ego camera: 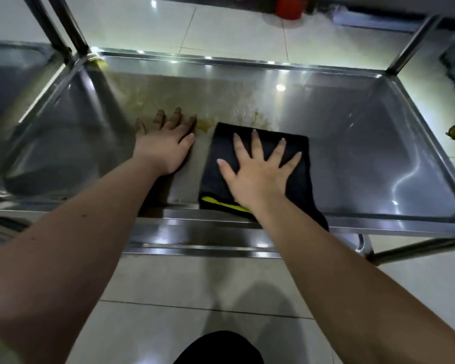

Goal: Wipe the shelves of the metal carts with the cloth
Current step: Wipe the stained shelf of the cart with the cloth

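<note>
Presses the black cloth (297, 151) flat against the cart shelf (365, 132) near its front edge with the right hand (258, 177), fingers splayed wide — rests the left hand (163, 145), fingers straight, on bare steel just beside it, near yellowish smears (255, 118)

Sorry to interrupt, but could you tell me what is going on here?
A person is wiping a metal cart's shelf. The right hand presses flat on a black cloth lying on the shelf, while the left hand rests flat on the bare metal beside it. Yellowish smears show just beyond the cloth.
</note>
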Motion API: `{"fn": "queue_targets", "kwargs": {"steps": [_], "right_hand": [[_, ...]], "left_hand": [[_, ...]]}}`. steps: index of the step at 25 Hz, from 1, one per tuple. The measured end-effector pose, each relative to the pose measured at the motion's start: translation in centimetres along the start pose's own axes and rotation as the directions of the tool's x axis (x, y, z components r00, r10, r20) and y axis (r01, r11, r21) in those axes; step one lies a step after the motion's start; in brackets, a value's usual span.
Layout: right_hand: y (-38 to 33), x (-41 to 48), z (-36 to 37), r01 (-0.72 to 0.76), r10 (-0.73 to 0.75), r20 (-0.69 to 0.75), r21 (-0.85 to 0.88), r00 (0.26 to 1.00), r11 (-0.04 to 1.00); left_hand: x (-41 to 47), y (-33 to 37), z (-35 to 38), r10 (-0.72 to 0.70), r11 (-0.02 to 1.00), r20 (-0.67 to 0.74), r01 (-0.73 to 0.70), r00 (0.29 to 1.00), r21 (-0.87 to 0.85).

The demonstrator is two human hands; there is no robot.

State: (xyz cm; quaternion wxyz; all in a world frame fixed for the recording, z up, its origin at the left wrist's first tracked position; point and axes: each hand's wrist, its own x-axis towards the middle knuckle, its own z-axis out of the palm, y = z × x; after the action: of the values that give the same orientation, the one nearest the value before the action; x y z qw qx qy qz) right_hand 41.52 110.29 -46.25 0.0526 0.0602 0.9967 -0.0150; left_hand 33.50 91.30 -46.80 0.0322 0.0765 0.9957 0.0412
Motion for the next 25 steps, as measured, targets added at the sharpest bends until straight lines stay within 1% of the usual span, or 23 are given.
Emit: {"fn": "queue_targets", "kwargs": {"steps": [2, 4, 5, 7, 9, 11, 13, 15, 17, 19, 21, 25], "right_hand": [[-1.3, 0.6, 0.0, 0.036, -0.036, 0.0, 0.007, 0.999, 0.999], [1.7, 0.8, 0.2, 0.074, -0.074, -0.043, -0.005, 0.996, 0.997], [4.3, 0.8, 0.3, 0.066, -0.067, -0.068, -0.015, 0.995, 0.998], [10.7, 0.7, 0.0, -0.022, 0.022, -0.075, -0.011, 0.997, 1.0], [16.3, 0.1, -0.6, -0.154, 0.155, -0.025, 0.035, 0.988, 0.987], [18.7, -0.4, -0.9, -0.227, 0.227, 0.015, 0.045, 0.974, 0.973], [17.5, -0.5, -0.6, -0.247, 0.247, 0.021, 0.042, 0.969, 0.968], [13.8, -0.6, -0.6, -0.197, 0.196, 0.007, 0.036, 0.98, 0.98], [8.4, -1.5, -0.4, -0.078, 0.078, -0.004, 0.018, 0.997, 0.997], [3.1, -2.8, 0.1, 0.066, -0.066, 0.011, -0.002, 0.998, 0.998], [0.1, -2.3, 0.2, 0.143, -0.143, 0.032, -0.009, 0.989, 0.99], [0.1, 5.1, -0.5, 0.09, -0.09, 0.006, 0.012, 0.996, 0.996]], "left_hand": [[0.1, -0.3, 0.2, -0.006, 1.0, -0.008, 0.006, 1.0, -0.005], [0.2, -0.3, 0.1, -0.01, 1.0, -0.006, 0.01, 1.0, -0.002], [0.2, -0.3, 0.1, -0.011, 1.0, -0.003, 0.011, 1.0, 0.0], [0.1, -0.2, 0.0, -0.009, 1.0, -0.001, 0.009, 1.0, 0.002], [-0.1, -0.1, 0.0, -0.003, 1.0, -0.006, 0.003, 1.0, -0.002], [-0.1, -0.2, 0.0, 0.002, 1.0, -0.011, -0.002, 1.0, 0.001], [-0.1, -0.1, 0.1, 0.003, 1.0, -0.002, -0.003, 1.0, -0.001], [-0.2, 0.2, 0.1, -0.001, 1.0, -0.004, 0.001, 1.0, -0.008], [-0.2, 0.2, -0.1, -0.005, 1.0, -0.011, 0.005, 1.0, -0.025], [-0.3, 0.2, 0.0, -0.017, 0.999, -0.02, 0.016, 1.0, -0.039], [-0.3, 0.2, 0.2, -0.019, 1.0, -0.035, 0.018, 0.999, -0.024], [-0.2, 0.2, 0.6, -0.008, 1.0, -0.065, 0.008, 0.998, -0.009]]}}
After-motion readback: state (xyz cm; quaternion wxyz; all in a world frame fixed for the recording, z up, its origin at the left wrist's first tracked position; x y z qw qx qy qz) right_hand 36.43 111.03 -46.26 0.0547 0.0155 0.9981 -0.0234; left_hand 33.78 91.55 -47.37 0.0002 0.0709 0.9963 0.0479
